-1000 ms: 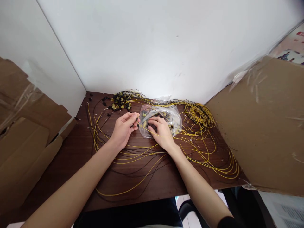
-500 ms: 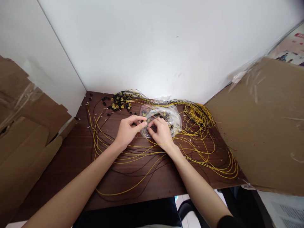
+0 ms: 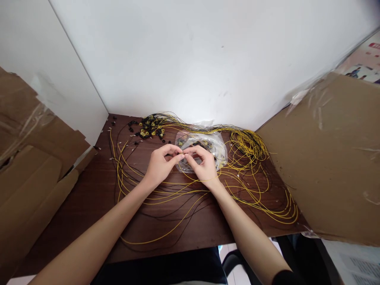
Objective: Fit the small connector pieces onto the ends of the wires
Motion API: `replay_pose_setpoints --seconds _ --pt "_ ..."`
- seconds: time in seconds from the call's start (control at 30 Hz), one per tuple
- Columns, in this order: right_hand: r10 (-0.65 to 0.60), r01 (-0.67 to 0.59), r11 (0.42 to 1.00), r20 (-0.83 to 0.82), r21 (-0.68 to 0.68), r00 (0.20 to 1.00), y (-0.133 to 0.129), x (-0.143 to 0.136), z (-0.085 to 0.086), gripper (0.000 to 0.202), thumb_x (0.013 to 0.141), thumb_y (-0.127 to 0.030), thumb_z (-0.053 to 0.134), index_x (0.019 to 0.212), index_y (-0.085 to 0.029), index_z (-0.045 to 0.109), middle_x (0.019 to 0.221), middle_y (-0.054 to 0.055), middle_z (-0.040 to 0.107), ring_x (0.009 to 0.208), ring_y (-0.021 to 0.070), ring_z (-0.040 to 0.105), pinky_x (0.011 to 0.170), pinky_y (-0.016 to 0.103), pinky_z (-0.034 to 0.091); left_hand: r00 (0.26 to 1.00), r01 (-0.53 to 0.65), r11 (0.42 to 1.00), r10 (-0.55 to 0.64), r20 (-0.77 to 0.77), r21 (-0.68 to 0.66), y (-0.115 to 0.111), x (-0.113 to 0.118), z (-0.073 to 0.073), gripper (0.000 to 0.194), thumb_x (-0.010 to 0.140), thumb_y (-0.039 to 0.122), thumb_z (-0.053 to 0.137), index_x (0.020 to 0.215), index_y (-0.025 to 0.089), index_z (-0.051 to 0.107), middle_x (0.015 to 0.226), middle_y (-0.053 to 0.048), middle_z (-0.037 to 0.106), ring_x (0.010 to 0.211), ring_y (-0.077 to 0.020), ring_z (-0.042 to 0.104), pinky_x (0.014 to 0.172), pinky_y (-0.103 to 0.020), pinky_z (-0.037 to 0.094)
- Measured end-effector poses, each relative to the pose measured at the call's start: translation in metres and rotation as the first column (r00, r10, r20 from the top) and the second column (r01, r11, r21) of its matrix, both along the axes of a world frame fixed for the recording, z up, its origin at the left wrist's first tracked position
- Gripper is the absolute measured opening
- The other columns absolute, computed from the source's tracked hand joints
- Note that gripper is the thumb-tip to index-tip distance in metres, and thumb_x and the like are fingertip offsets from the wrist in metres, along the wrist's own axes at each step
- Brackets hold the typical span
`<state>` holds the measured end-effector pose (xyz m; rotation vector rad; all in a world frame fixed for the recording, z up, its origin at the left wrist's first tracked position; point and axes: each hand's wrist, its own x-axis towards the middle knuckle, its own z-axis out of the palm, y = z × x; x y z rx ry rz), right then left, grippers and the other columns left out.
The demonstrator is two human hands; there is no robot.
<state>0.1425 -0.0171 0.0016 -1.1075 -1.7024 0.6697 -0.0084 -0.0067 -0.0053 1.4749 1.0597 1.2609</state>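
Observation:
My left hand (image 3: 160,165) and my right hand (image 3: 202,165) meet fingertip to fingertip above the dark wooden table (image 3: 89,198). Both pinch a small part between them, too small to make out, and a thin yellow wire (image 3: 166,233) appears to run from it. Right behind the hands lies a clear plastic bag (image 3: 216,146) holding small black and yellow connectors. Yellow and black wires (image 3: 252,150) loop across the table around both hands.
A pile of black and yellow connectors (image 3: 148,128) lies at the table's back left. Cardboard sheets stand at the left (image 3: 29,166) and right (image 3: 332,158). A white wall (image 3: 190,59) closes the back. A dark chair seat (image 3: 166,269) shows below the table edge.
My right hand has left the bag and lifted toward my left hand. My left hand has shifted right, and the fingertips of both now touch.

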Motion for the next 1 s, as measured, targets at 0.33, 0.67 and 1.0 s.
replay_pose_setpoints --seconds 0.33,0.67,1.0 --pt "-0.02 0.016 0.999 -0.11 -0.038 0.994 0.0019 0.0013 -0.004 0.013 0.078 -0.027 0.062 0.086 -0.019 0.067 0.082 0.003 0.067 0.071 0.0141 0.061 0.069 0.027 0.05 0.998 -0.03 0.997 0.034 -0.059 0.073 0.0009 -0.0012 0.0006 0.017 0.072 0.025 0.064 0.084 0.015 0.071 0.081 -0.006 0.067 0.075 -0.0163 0.06 0.066 -0.025 0.047" --pt "-0.04 0.039 0.999 -0.073 -0.017 0.997 0.0026 0.002 -0.0043 0.011 0.078 -0.024 0.061 0.086 -0.017 0.066 0.08 0.003 0.067 0.07 0.0134 0.061 0.069 0.026 0.051 0.999 -0.007 1.0 0.008 -0.053 0.029 0.0019 -0.0016 -0.0014 0.02 0.072 0.026 0.065 0.086 0.012 0.069 0.081 -0.007 0.069 0.074 -0.0159 0.061 0.065 -0.025 0.05" --pt "-0.035 0.036 0.998 -0.011 0.046 0.999 0.003 0.0034 -0.0037 0.009 0.079 -0.021 0.06 0.084 -0.018 0.067 0.082 0.003 0.067 0.074 0.0143 0.061 0.071 0.027 0.05 0.999 0.017 1.0 -0.017 -0.044 -0.019 0.0027 -0.003 -0.0021 0.022 0.072 0.028 0.066 0.087 0.012 0.07 0.079 -0.007 0.07 0.066 -0.0152 0.063 0.061 -0.025 0.051"
